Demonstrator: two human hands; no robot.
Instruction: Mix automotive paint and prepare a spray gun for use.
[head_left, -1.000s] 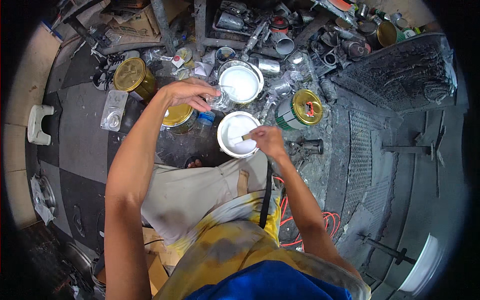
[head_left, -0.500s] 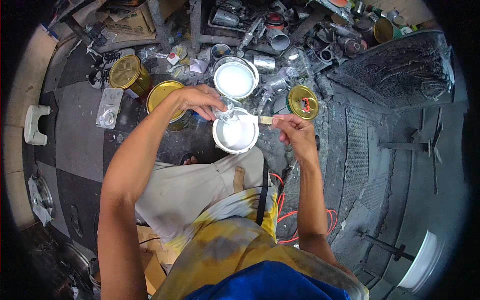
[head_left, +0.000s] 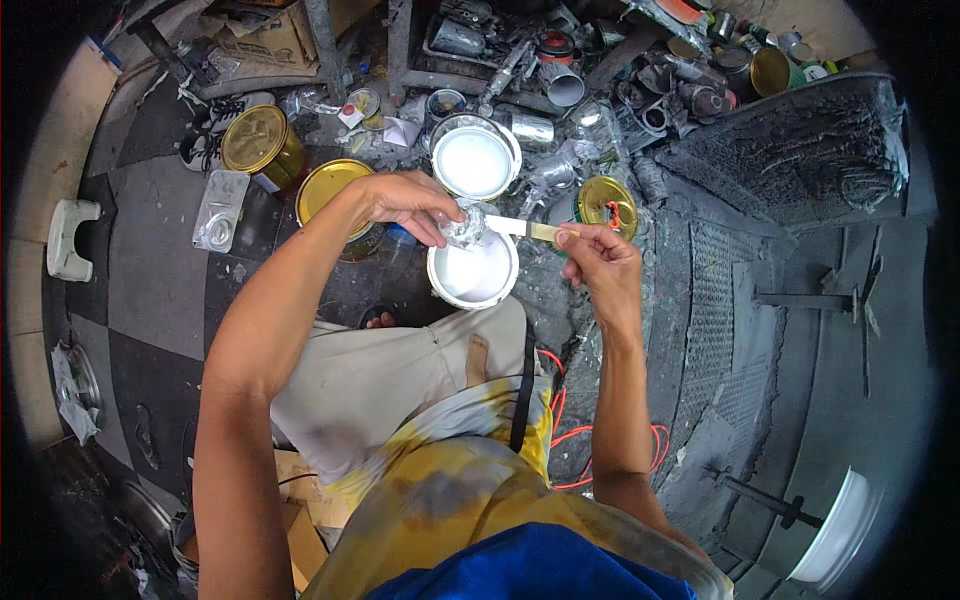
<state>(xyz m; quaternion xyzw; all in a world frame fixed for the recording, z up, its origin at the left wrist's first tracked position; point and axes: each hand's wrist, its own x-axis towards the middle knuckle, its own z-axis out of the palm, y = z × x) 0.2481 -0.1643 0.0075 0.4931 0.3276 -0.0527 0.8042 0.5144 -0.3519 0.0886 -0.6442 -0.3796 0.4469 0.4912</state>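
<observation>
My left hand [head_left: 415, 205] is closed on a clear plastic cup [head_left: 464, 230], held tilted over the near edge of the scene's middle. Below the cup stands a white bucket [head_left: 514, 284] with white paint [head_left: 472, 276] in it. Between the thumb and fingers of my right hand [head_left: 604, 264] is a flat stirring stick [head_left: 543, 231], pale at the held end and coated white toward the other. The white end reaches to the cup's mouth, above the bucket's far rim; whether it touches the cup I cannot tell.
Just beyond stands another white bucket [head_left: 436, 163] with white contents. Gold-lidded tins [head_left: 328, 190] stand to the left, one more [head_left: 612, 205] to the right. Cans and metal cups [head_left: 560, 84] crowd the far side. A red hose [head_left: 560, 400] lies by my right forearm.
The stick has risen from over the bucket's paint to the cup's mouth, and my right hand has shifted slightly right. My left hand and the cup have moved a little right.
</observation>
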